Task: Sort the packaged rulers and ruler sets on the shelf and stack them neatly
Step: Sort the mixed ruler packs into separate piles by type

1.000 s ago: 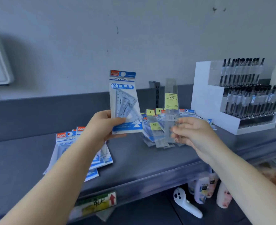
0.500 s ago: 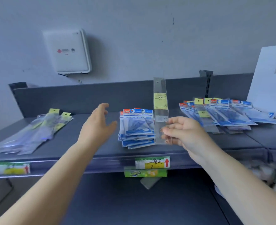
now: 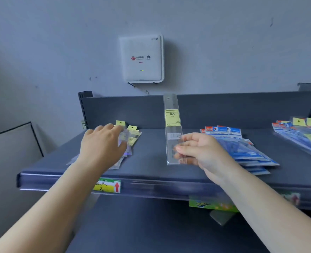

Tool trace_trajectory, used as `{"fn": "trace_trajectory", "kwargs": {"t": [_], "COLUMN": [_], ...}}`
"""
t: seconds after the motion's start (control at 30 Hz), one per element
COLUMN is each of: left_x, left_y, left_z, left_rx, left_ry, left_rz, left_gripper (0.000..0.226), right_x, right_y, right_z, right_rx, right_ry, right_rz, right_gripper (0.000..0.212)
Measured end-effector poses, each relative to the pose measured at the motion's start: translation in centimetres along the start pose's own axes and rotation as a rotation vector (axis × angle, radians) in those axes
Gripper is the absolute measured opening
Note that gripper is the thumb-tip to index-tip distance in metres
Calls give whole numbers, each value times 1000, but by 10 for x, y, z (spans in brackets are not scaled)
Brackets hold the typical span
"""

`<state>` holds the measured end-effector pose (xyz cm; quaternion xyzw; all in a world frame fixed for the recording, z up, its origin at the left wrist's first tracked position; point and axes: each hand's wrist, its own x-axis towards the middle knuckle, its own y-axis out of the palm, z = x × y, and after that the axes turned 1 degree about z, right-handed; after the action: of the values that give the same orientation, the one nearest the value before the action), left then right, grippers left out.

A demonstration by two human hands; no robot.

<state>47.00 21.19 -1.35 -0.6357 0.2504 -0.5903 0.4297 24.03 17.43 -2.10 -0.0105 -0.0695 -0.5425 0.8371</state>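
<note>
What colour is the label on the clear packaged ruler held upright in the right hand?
Yellow with dark print, on the clear packaged straight ruler pinched by the right hand; head view.

Three ruler piles (image 3: 242,148) on the shelf (image 3: 151,172) — one ruler (image 3: 172,125) aloft, two hands (image 3: 103,145).

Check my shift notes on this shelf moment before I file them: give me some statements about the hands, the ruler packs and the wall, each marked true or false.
1. The right hand pinches a clear packaged straight ruler held upright. True.
2. The left hand holds a blue geometry set. False: it rests with straight fingers on the pile of clear ruler packs with yellow tags.
3. The stack of blue-headed ruler sets lies right of the held ruler. True.
4. The white router box stands on the shelf. False: it hangs on the wall above it.
5. The held ruler's yellow label sits in its upper half, above the grip. True.
</note>
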Motion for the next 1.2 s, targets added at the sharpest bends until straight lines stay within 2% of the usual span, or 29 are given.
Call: {"fn": "trace_trajectory", "kwargs": {"t": [0.33,0.63,0.77,0.87,1.03,1.2], "left_x": [44,57,61,65,71,67], "left_y": [27,56,64,65,58,46], "left_z": [141,184,184,175,142,91], "left_rx": [-53,-241,-259,-270,-214,-168], "left_ry": [142,201,230,258,340,387], "left_rz": [-36,8,28,31,14,6], "left_gripper": [35,33,35,37,38,34], "right_x": [78,115,121,117,104,83], "right_y": [140,188,187,182,167,134], "right_z": [-17,-23,-25,-26,-20,-8], "right_rx": [-22,-98,-488,-694,-1231,-1488], "right_ry": [6,59,47,-41,-154,-171], "right_rz": [-83,-150,-241,-259,-255,-258], "right_gripper": [23,13,32,27,25,34]}}
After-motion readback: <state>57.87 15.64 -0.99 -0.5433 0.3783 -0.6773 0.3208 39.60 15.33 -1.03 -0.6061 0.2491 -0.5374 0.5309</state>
